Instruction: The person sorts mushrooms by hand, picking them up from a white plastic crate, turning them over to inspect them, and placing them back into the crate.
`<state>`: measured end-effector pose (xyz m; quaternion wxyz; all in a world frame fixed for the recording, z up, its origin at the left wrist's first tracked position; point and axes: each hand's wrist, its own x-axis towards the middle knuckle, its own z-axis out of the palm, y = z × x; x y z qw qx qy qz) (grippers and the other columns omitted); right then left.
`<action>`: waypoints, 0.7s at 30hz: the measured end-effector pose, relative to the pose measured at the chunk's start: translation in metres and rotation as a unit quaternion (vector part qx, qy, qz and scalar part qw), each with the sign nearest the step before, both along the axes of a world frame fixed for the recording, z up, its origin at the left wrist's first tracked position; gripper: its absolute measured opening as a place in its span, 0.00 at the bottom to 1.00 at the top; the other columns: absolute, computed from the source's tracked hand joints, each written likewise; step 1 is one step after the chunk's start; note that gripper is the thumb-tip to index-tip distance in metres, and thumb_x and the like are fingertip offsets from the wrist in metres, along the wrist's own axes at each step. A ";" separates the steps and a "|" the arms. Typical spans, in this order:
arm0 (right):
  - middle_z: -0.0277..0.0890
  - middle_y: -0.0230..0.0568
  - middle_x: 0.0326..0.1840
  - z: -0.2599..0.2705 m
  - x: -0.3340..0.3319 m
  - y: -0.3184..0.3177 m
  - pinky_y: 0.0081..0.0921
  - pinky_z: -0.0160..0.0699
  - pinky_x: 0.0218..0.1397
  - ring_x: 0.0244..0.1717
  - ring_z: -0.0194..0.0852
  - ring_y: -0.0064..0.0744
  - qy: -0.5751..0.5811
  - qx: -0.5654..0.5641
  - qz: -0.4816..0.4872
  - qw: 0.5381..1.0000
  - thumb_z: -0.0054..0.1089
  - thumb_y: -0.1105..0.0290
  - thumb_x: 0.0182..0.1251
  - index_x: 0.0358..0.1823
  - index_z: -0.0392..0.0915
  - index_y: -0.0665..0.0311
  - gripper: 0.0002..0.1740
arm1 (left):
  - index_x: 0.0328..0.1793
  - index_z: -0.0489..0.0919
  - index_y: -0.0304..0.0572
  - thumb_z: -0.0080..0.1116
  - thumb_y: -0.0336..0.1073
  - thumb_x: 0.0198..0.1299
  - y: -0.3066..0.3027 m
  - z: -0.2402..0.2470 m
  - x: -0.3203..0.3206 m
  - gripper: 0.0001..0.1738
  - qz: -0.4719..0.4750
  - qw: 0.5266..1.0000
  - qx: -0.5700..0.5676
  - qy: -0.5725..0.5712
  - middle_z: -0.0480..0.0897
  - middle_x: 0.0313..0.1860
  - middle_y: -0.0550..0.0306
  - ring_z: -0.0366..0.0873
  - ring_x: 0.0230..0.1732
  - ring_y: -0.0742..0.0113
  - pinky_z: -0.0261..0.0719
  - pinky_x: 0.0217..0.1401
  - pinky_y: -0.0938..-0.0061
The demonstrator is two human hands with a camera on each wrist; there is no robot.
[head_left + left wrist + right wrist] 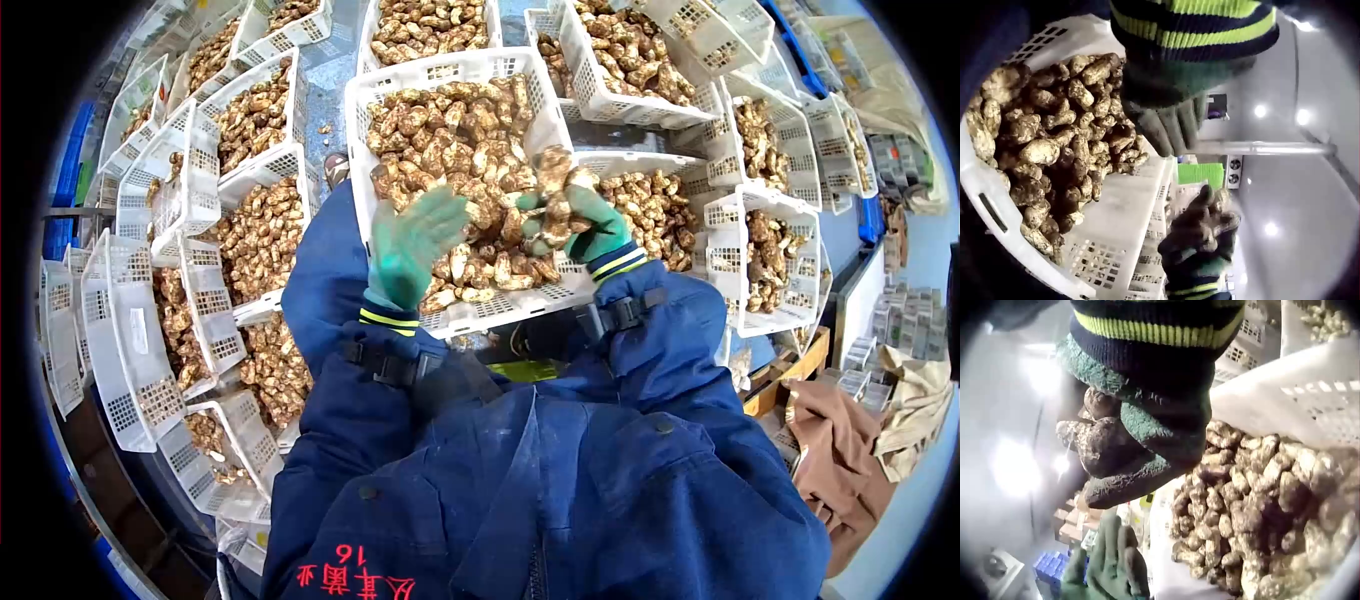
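Note:
A white slatted crate full of brown, soil-streaked mushrooms stands right before the person. Both hands wear green-and-grey work gloves. Over the crate's near left part, the left hand is spread with straight fingers and holds nothing. The right hand is above the crate's right side, its fingers curled round a few mushrooms. In the right wrist view, those held mushrooms sit between thumb and fingers, partly hidden by the glove. The left hand shows its straight fingers below them.
More white crates of mushrooms surround the person, with one crate at the left and another close at the right. Stacked crates line the far left. Brown cloth hangs at the right beside a wooden edge.

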<state>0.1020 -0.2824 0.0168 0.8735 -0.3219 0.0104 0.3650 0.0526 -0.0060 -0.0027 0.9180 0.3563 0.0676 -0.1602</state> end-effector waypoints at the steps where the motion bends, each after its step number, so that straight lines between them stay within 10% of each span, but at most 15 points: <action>1: 0.76 0.54 0.58 0.011 0.005 -0.017 0.45 0.88 0.46 0.51 0.81 0.47 -0.033 -0.011 -0.019 0.999 0.57 0.56 0.68 0.62 0.69 0.71 0.29 | 0.73 0.61 0.28 0.24 0.70 0.69 0.008 -0.011 0.001 0.49 0.068 0.997 0.002 0.021 0.69 0.69 0.36 0.68 0.69 0.44 0.62 0.74 0.52; 5: 0.76 0.51 0.57 0.023 0.038 -0.128 0.38 0.84 0.51 0.55 0.79 0.42 -0.075 -0.297 -0.001 0.952 0.59 0.58 0.67 0.68 0.63 0.68 0.33 | 0.72 0.64 0.31 0.28 0.65 0.72 0.025 -0.013 0.002 0.42 0.198 0.971 -0.025 0.135 0.69 0.68 0.33 0.66 0.70 0.43 0.63 0.75 0.55; 8: 0.74 0.45 0.61 0.029 0.045 -0.160 0.28 0.72 0.62 0.61 0.74 0.35 -0.211 -0.545 0.008 0.811 0.58 0.51 0.67 0.73 0.58 0.63 0.39 | 0.72 0.64 0.30 0.28 0.64 0.72 0.024 -0.020 0.001 0.42 0.193 0.974 -0.018 0.114 0.69 0.68 0.33 0.66 0.70 0.43 0.62 0.75 0.55; 11: 0.67 0.51 0.69 0.027 0.061 -0.132 0.33 0.70 0.64 0.63 0.72 0.44 -0.404 -0.783 0.041 0.472 0.61 0.55 0.65 0.76 0.54 0.62 0.42 | 0.71 0.64 0.29 0.29 0.64 0.72 0.023 -0.029 0.001 0.42 0.194 0.973 0.009 0.123 0.69 0.68 0.33 0.65 0.70 0.43 0.61 0.76 0.55; 12: 0.71 0.60 0.63 0.042 0.056 -0.081 0.42 0.68 0.66 0.62 0.70 0.57 -0.388 -0.783 0.003 0.485 0.61 0.47 0.60 0.70 0.64 0.62 0.41 | 0.71 0.64 0.29 0.31 0.64 0.72 0.023 -0.030 -0.001 0.42 0.197 0.972 0.018 0.129 0.69 0.68 0.33 0.66 0.70 0.44 0.61 0.75 0.55; 14: 0.76 0.57 0.56 0.013 0.053 -0.020 0.40 0.71 0.63 0.60 0.73 0.52 -0.420 -0.742 0.052 0.520 0.57 0.51 0.65 0.63 0.72 0.59 0.29 | 0.71 0.64 0.28 0.33 0.63 0.72 0.020 -0.031 -0.001 0.41 0.204 0.968 0.038 0.140 0.69 0.68 0.33 0.67 0.70 0.44 0.62 0.75 0.56; 15: 0.76 0.58 0.55 -0.005 0.048 0.013 0.40 0.72 0.61 0.57 0.75 0.53 -0.387 -0.661 0.098 0.635 0.55 0.52 0.66 0.62 0.73 0.57 0.27 | 0.70 0.64 0.28 0.35 0.62 0.71 0.019 -0.031 0.000 0.41 0.208 0.966 0.048 0.145 0.69 0.67 0.33 0.67 0.69 0.45 0.62 0.74 0.56; 17: 0.78 0.53 0.41 -0.051 0.039 0.061 0.41 0.76 0.51 0.46 0.78 0.51 -0.491 -0.658 0.181 0.541 0.53 0.53 0.67 0.63 0.70 0.59 0.27 | 0.68 0.67 0.31 0.40 0.59 0.71 0.017 -0.034 0.002 0.37 0.181 0.963 0.054 0.191 0.74 0.64 0.37 0.70 0.67 0.48 0.64 0.73 0.56; 21: 0.77 0.55 0.48 -0.092 0.026 0.125 0.45 0.74 0.52 0.51 0.77 0.54 -0.448 -0.764 0.225 0.406 0.55 0.52 0.63 0.51 0.71 0.59 0.22 | 0.69 0.68 0.40 0.42 0.53 0.72 0.012 -0.060 -0.012 0.29 0.093 0.977 0.072 0.175 0.75 0.63 0.44 0.73 0.64 0.51 0.69 0.68 0.60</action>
